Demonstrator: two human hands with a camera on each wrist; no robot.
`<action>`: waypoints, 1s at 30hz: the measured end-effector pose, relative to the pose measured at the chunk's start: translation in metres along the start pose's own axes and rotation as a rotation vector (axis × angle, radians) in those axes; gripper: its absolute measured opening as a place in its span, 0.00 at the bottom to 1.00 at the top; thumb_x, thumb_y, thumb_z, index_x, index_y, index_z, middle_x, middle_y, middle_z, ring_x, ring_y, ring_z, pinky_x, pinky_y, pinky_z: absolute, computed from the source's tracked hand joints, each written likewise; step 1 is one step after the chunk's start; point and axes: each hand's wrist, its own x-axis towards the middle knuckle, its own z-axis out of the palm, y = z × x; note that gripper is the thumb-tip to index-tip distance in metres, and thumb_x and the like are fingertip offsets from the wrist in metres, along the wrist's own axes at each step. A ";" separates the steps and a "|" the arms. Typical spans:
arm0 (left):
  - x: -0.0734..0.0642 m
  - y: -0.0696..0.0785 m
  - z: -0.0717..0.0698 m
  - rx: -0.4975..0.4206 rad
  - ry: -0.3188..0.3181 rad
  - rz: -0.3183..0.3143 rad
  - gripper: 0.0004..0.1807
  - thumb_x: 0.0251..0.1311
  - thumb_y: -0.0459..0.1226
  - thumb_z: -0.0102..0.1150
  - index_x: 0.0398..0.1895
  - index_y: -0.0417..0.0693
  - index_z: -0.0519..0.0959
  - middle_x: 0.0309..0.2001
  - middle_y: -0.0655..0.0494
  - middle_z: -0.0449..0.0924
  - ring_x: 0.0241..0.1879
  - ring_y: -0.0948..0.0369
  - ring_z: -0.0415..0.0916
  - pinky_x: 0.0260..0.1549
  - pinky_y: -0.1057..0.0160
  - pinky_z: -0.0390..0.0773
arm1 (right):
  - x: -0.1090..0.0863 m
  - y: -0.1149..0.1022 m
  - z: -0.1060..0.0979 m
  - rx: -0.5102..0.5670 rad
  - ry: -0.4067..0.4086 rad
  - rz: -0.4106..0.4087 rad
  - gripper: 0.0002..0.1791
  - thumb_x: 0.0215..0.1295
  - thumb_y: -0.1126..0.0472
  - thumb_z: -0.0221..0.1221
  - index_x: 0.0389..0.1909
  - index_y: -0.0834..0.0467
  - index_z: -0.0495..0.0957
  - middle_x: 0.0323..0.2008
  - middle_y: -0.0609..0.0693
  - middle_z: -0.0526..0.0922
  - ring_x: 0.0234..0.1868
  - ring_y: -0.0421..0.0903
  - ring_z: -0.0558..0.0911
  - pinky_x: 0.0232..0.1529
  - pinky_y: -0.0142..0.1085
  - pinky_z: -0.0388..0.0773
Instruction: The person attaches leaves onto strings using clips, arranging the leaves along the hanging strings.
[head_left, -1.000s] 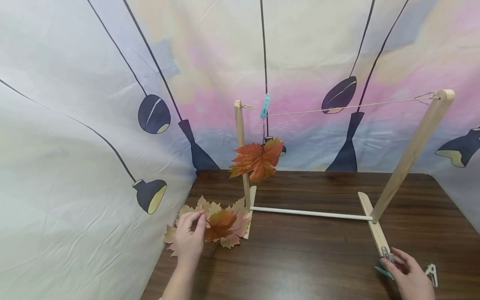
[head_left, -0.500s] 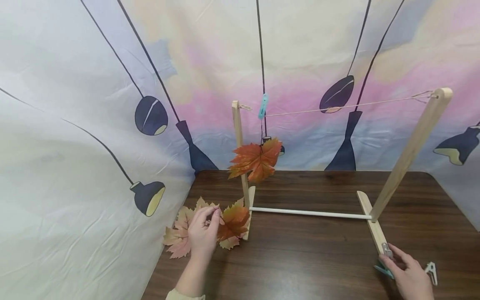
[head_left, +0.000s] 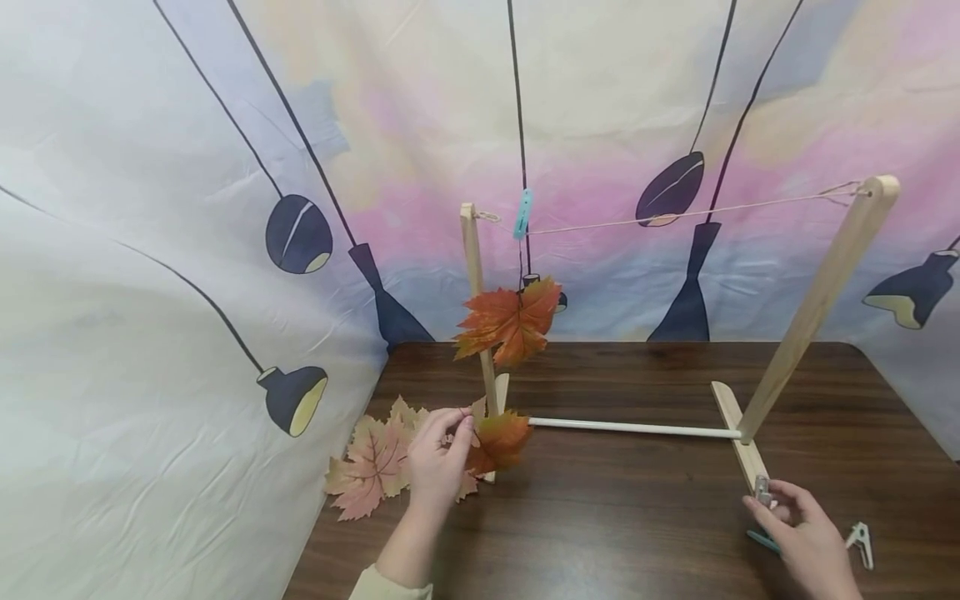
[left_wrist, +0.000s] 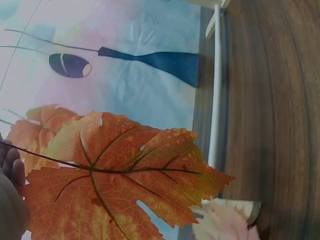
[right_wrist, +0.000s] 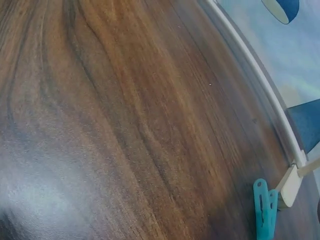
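We see the left grip (head_left: 438,462) pinching an orange leaf (left_wrist: 120,185) by its dark stem (left_wrist: 55,160), jagged-edged, yellow-tinged, brown-veined; the right grip (head_left: 808,527) holds a grey clip (head_left: 762,490).

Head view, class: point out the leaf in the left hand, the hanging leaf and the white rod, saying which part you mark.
Held leaf (head_left: 501,442): head view, middle of its visible orange blade.
Hanging leaf (head_left: 510,322): head view, centre of its blade.
White rod (head_left: 634,428): head view, midway along its visible length.
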 end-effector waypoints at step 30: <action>0.013 0.051 0.023 -0.106 -0.132 0.053 0.07 0.47 0.20 0.63 0.31 0.34 0.82 0.30 0.46 0.80 0.30 0.54 0.77 0.23 0.75 0.74 | 0.036 -0.095 0.003 0.226 0.053 -0.476 0.23 0.56 0.68 0.65 0.48 0.65 0.65 0.26 0.48 0.73 0.25 0.34 0.70 0.23 0.25 0.68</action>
